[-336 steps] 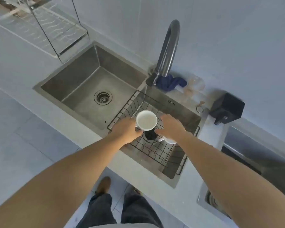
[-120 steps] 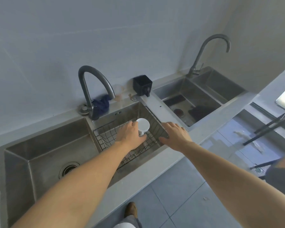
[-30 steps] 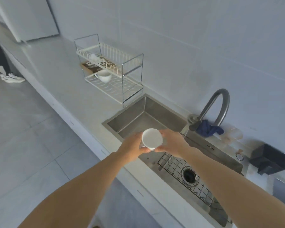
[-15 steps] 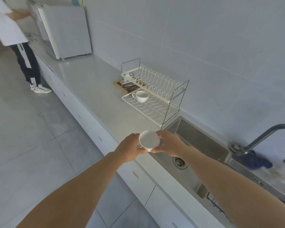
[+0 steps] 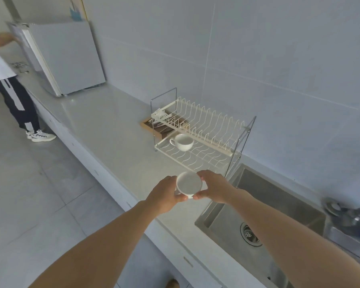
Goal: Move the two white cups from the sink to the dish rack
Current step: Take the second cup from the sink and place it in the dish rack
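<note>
I hold a white cup between both hands over the counter, its round face toward me. My left hand grips its left side and my right hand its right side. Just beyond, a white two-tier wire dish rack stands on the counter. On the rack's lower shelf sits another white cup, upright, handle to the left. The steel sink lies to my right, with its drain showing.
A grey counter runs away to the left. A wooden tray of utensils lies behind the rack. A small grey fridge stands at the far end, with a person beside it. A faucet is at the right edge.
Both hands have carried the cup leftward from above the sink to over the counter in front of the rack. The view has swung left, and the rack is closer.
</note>
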Available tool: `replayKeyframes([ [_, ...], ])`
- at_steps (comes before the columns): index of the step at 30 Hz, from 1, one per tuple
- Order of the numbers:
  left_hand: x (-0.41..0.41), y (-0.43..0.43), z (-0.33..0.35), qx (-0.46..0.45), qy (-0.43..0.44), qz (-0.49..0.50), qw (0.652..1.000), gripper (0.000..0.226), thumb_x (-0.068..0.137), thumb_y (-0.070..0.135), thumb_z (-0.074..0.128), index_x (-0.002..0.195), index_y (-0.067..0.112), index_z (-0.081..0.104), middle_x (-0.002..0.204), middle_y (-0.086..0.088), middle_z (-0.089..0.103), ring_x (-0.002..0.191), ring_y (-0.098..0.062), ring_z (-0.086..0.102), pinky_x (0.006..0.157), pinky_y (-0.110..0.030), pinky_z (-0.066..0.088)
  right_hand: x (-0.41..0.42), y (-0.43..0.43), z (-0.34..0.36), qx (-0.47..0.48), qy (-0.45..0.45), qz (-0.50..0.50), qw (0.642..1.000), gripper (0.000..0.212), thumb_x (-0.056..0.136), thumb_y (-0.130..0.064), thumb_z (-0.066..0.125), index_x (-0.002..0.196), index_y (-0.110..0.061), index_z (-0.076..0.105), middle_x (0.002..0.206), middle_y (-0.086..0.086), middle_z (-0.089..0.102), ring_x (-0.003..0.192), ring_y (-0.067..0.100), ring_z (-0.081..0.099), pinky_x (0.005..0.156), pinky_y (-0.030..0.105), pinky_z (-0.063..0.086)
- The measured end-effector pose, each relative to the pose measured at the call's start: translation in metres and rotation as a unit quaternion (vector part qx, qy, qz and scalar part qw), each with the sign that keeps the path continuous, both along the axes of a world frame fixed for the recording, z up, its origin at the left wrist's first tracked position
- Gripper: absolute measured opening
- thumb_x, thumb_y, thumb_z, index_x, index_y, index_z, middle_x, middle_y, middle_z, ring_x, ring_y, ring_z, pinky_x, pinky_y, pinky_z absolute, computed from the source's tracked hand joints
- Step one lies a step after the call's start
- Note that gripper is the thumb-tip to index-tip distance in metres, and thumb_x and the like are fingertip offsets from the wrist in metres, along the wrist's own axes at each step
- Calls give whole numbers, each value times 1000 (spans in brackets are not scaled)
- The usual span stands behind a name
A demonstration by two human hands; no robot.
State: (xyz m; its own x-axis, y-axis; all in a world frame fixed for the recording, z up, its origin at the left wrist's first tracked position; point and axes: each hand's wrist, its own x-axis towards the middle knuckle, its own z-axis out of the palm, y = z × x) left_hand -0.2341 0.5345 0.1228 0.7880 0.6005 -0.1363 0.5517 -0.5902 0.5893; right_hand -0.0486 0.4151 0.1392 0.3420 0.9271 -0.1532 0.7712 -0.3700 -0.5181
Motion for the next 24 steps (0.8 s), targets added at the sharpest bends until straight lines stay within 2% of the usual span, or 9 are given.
replayKeyframes([
  [8, 71, 81, -15, -28, -5, -54, 998, 59, 86, 39, 78, 138, 22, 55, 131, -2, 60, 122, -21, 57, 90, -29, 40, 55, 64, -20, -9, 9, -58, 998, 82, 71, -45, 85, 140, -25, 47, 140, -3, 52, 125, 22, 48, 105, 37, 30],
  [14, 109, 113, -25, -45, 8, -92, 995, 58, 86, 40, 78, 136, 23, 54, 130, -2, 60, 121, -21, 57, 96, -34, 45, 81, 83, -34, -29, 0, -99, 995, 81, 69, -51, 83, 137, -25, 48, 133, -4, 56, 121, 21, 50, 94, 33, 27],
  [21, 149, 141, -44, -56, 19, -146, 988, 57, 87, 38, 78, 135, 19, 55, 130, -5, 59, 121, -23, 56, 97, -36, 46, 95, 98, -51, -58, 9, -174, 983, 77, 69, -49, 82, 136, -36, 46, 126, -7, 60, 117, 22, 53, 87, 35, 31],
  [24, 166, 149, -54, -61, 21, -175, 982, 58, 87, 39, 78, 137, 19, 54, 132, -4, 60, 122, -24, 57, 102, -42, 47, 102, 106, -57, -98, 3, -195, 976, 77, 76, -46, 80, 142, -29, 43, 129, -1, 53, 117, 28, 52, 92, 40, 38],
])
